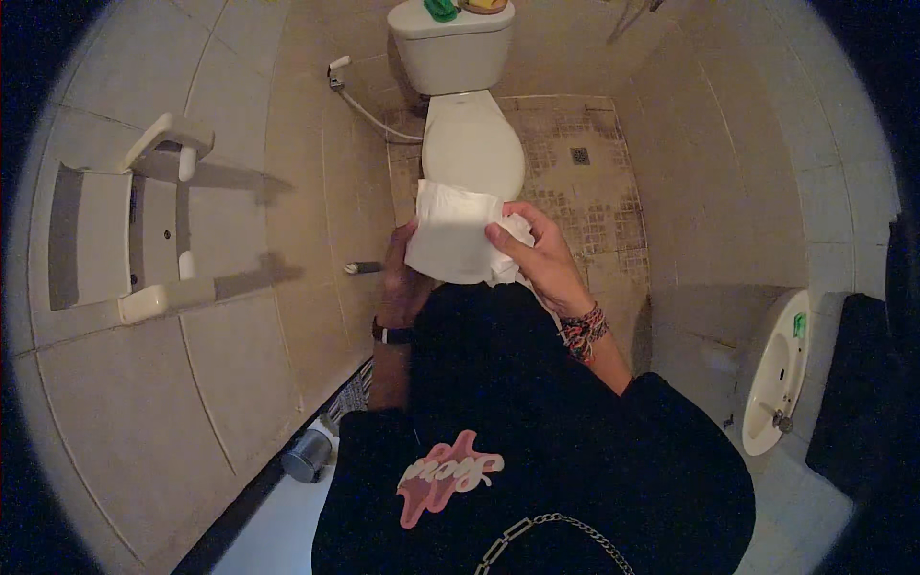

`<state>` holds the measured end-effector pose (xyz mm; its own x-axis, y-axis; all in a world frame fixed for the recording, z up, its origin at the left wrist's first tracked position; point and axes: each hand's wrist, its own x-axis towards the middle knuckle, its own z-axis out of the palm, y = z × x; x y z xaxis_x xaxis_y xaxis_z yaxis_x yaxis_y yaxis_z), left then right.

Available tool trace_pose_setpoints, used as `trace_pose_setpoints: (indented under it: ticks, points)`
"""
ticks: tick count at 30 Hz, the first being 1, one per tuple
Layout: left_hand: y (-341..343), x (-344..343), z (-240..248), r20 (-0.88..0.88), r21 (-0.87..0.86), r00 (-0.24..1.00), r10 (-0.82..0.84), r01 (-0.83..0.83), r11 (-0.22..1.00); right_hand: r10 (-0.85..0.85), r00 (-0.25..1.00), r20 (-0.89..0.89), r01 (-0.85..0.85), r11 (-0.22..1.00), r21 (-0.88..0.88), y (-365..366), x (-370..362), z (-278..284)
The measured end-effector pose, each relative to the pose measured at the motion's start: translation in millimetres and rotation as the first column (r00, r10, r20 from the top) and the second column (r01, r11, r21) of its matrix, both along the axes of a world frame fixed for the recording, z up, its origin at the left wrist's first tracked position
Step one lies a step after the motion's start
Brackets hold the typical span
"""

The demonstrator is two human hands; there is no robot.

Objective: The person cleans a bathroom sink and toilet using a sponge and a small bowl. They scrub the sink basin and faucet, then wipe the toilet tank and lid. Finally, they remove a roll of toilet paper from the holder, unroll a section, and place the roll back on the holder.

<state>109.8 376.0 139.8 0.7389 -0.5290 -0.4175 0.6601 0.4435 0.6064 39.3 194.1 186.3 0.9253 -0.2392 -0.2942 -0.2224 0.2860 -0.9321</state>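
A white length of toilet paper (452, 232) is stretched between my two hands, in front of my dark shirt. My left hand (403, 273), in shadow, grips its left edge, and most of those fingers are hidden behind the sheet. On the other side my right hand (550, 266) pinches a crumpled bunch of the same paper, with the thumb on top. Just beyond the paper is the toilet, its white lid (473, 144) down and partly covered by the sheet in this view.
The cistern (450, 57) carries a green item (442, 10). A spray nozzle (339, 65) with hose hangs on the left wall, near a recessed holder (88, 230). A small metal bin (309, 454) stands lower left. At right are a washbasin (767, 393) and dark cloth (853, 388).
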Motion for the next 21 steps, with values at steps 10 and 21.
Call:
trace_pose_setpoints:
  ticks: [10, 21]
  points:
    - [7.9, 18.4, -17.7, 0.303, 0.346, 0.944, -0.13, 0.018, 0.938, -0.045, 0.999, 0.024, 0.043, 0.995, 0.094, 3.0, 1.3, -13.6]
    - [56.6, 6.2, -69.2, 0.151, -0.341, 0.988, -0.015, 0.067, 0.938, -0.005, 1.0, -0.001, 0.005, 0.952, 0.307, -3.7, -5.2, 9.3]
